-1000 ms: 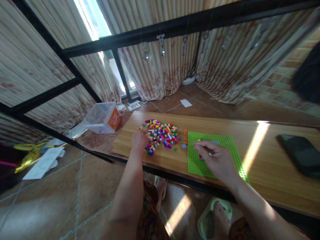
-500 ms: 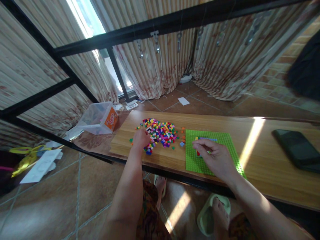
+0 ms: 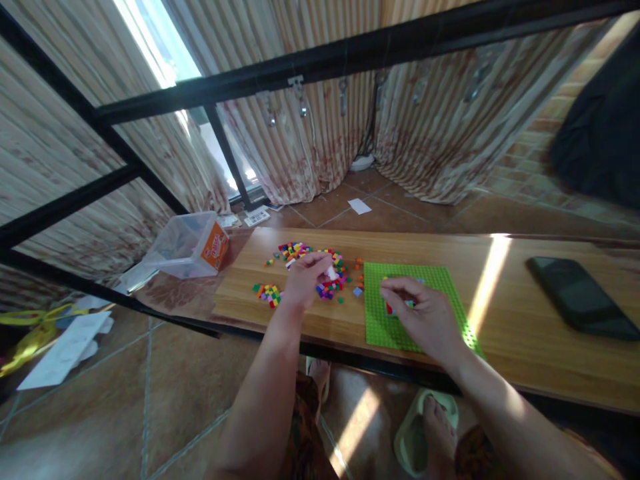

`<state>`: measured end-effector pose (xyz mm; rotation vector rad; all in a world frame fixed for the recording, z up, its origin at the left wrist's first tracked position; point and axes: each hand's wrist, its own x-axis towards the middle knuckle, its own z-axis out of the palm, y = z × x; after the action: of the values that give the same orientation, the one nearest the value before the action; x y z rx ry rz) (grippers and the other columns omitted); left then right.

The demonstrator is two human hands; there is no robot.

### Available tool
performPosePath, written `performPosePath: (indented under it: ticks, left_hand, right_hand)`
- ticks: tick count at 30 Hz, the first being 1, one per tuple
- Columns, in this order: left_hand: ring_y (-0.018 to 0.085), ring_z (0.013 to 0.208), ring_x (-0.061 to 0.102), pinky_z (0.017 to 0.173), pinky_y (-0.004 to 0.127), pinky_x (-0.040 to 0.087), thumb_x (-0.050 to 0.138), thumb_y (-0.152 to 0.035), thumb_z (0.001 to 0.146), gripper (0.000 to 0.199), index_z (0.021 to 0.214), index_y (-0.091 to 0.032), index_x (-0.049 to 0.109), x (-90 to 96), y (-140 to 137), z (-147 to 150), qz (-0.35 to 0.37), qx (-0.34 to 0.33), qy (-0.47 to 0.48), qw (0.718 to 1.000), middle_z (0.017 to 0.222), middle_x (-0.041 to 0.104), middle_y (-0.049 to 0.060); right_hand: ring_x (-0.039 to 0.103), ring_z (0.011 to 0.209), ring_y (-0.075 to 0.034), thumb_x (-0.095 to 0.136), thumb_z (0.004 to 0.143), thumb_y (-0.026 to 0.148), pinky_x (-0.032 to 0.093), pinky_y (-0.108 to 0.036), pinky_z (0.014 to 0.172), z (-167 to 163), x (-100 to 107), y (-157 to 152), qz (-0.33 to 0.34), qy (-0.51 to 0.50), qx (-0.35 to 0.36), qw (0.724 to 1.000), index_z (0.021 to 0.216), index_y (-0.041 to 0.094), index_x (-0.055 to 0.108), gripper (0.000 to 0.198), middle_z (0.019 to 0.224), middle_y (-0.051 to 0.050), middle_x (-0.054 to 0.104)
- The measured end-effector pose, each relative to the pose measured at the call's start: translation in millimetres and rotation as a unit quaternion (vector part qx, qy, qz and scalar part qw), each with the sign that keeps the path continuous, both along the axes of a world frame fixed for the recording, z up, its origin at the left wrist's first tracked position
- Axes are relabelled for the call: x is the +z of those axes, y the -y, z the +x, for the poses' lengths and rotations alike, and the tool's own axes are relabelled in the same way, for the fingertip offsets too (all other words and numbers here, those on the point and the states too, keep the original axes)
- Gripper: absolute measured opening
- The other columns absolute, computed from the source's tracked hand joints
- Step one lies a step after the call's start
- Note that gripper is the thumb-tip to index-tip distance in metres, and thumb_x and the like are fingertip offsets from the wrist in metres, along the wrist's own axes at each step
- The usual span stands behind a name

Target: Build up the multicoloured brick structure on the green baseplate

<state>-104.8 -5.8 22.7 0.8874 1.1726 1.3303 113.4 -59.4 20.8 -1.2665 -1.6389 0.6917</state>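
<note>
Box label [image 3: 215,245]: white lettering (illegible) | left hand [image 3: 301,281] over bricks [image 3: 328,290], right hand [image 3: 429,315] over baseplate [image 3: 381,330] | hands: grip unclear

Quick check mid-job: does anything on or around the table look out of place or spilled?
Nothing looks clearly damaged. The oddest thing is a white paper lying loose on the floor beyond the table, like dropped litter. The loose bricks are scattered on the tabletop, with a few strays beside the green baseplate.
</note>
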Motion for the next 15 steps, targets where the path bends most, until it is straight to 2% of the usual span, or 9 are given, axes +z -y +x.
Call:
performPosePath:
  ticks: [3,7,12,15]
  left_hand:
    - [0.008,0.059,0.056,0.058,0.021,0.049,0.086,-0.038,0.056,0.036,0.079,-0.015,0.07,-0.8,5.6,35.0,-0.015,-0.05,0.084,0.995,0.068,0.063,-0.001]
    - [0.006,0.055,0.054,0.053,0.019,0.047,0.088,-0.038,0.055,0.036,0.073,-0.015,0.068,-2.7,10.6,66.0,-0.034,-0.066,0.107,0.991,0.065,0.062,-0.002]
    - [0.007,0.056,0.057,0.055,0.019,0.048,0.086,-0.041,0.058,0.036,0.071,-0.014,0.065,-4.6,14.0,83.6,-0.041,-0.085,0.106,0.99,0.063,0.062,-0.002]
    - [0.007,0.055,0.058,0.054,0.018,0.048,0.084,-0.041,0.062,0.034,0.072,-0.015,0.065,-4.7,14.1,85.9,-0.047,-0.101,0.097,0.989,0.064,0.064,-0.001]
  right_hand:
    - [0.067,0.075,-0.019,0.066,0.083,0.041,0.054,-0.035,0.073,-3.9,0.6,1.5,0.012,0.007,0.005,1.0,0.1,0.024,0.072,0.025,0.089,-0.004,0.074]
    - [0.067,0.076,-0.019,0.067,0.082,0.034,0.054,-0.035,0.074,-5.9,2.7,1.9,0.02,0.043,0.01,0.999,0.111,0.026,0.07,0.03,0.096,-0.003,0.073]
    - [0.068,0.082,-0.021,0.062,0.087,0.034,0.052,-0.037,0.078,-0.9,4.4,-0.7,0.033,0.061,-0.026,0.997,0.103,0.027,0.073,0.02,0.096,-0.004,0.075]
    - [0.069,0.08,-0.02,0.061,0.089,0.037,0.053,-0.035,0.076,3.8,4.7,-2.4,0.019,0.041,-0.042,0.998,0.099,0.026,0.074,0.02,0.094,-0.004,0.076]
